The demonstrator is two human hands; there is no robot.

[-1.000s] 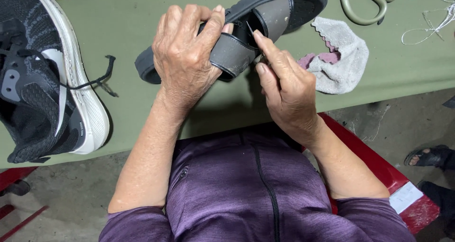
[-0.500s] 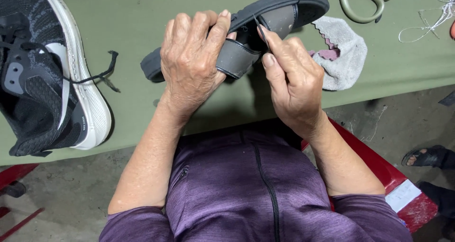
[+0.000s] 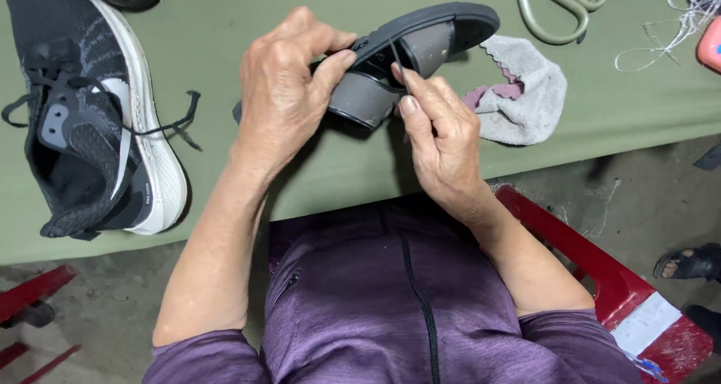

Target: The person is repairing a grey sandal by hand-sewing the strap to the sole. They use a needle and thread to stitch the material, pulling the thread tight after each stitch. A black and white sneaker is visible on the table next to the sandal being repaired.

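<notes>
— What do the hands do?

— The left hand (image 3: 289,91) is closed around a dark grey shoe (image 3: 409,57) and holds it tilted just above the green worktop (image 3: 225,23). The right hand (image 3: 439,140) pinches a thin dark thread (image 3: 398,65) at the shoe's side.

— Which step is it?

— I think stitching, mid-pull. The next move needs a steady, straight pull.

— And around?

— A black sneaker (image 3: 90,113) lies left, a grey rag (image 3: 526,98) right, scissors (image 3: 559,4) beyond.

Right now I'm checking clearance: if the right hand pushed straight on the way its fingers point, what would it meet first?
The right hand would likely meet the dark grey sandal it already pinches; beyond lies green table.
</notes>
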